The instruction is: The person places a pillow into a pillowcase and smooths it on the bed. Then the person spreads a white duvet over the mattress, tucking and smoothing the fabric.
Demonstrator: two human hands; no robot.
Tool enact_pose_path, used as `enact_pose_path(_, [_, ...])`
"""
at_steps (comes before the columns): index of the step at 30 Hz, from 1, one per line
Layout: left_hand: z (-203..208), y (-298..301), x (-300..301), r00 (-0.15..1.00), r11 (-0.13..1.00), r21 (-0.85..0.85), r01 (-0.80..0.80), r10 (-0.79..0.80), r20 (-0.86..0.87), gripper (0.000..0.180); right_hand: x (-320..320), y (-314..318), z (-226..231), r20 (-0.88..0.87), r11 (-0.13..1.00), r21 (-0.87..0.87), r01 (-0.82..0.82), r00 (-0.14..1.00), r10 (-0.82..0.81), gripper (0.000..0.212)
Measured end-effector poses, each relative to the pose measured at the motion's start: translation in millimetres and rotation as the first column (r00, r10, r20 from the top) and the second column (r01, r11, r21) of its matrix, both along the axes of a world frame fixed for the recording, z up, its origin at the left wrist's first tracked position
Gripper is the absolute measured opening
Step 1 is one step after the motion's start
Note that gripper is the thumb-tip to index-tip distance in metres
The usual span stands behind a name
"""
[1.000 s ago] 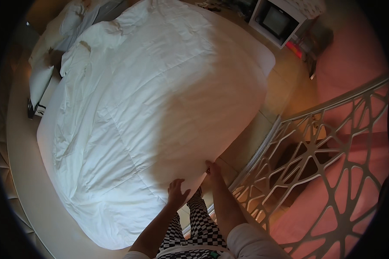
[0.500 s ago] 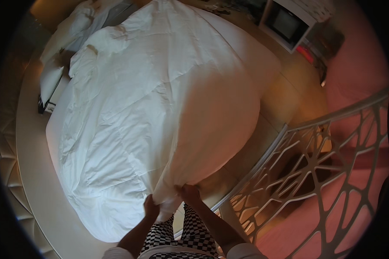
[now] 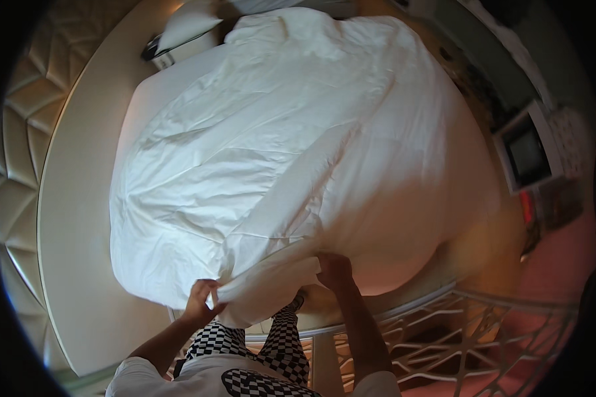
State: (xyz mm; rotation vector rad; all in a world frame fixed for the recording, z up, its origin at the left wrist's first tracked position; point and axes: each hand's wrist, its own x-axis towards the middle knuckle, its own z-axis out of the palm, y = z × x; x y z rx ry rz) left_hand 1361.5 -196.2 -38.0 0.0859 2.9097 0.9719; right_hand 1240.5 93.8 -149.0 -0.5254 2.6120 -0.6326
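A large, rumpled white duvet (image 3: 271, 159) is spread over a wide bed, with a strip of white sheet (image 3: 153, 96) showing at the far left. At the near side, my left hand (image 3: 203, 301) pinches the duvet's edge between thumb and fingers. My right hand (image 3: 336, 270) is closed on the same edge, further right and a little farther from me. Between the hands the edge is drawn out in a folded flap that hangs in front of my checkered trousers (image 3: 225, 341). My right fingertips are partly hidden by the cloth.
A pale lattice railing (image 3: 404, 337) curves along the near right. A tufted, shiny padded wall (image 3: 21, 172) stands at the left, with a smooth pale ledge (image 3: 79, 198) beside the bed. A white pillow (image 3: 189, 28) rests at the far left. At right stands a white box-shaped appliance (image 3: 528, 149).
My view has swung, so the bed now lies turned in the picture. My hands have moved farther apart, and the duvet edge stretches between them.
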Motion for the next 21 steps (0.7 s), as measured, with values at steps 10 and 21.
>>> enact_pose_path(10, [-166.9,-203.8,126.5,-0.194,-0.239,-0.031,-0.970,0.695,0.692,0.096,132.3,-145.0,-48.1,0.287,0.916,-0.310,-0.255,0.893,0.346,0.039])
enact_pose_path(21, [-268.8,-276.1,115.4,-0.414,-0.345,-0.238,-0.908,0.824,0.386,0.049,143.1,-363.5,-30.7,0.386,0.816,-0.367,-0.447,0.724,0.571,0.032])
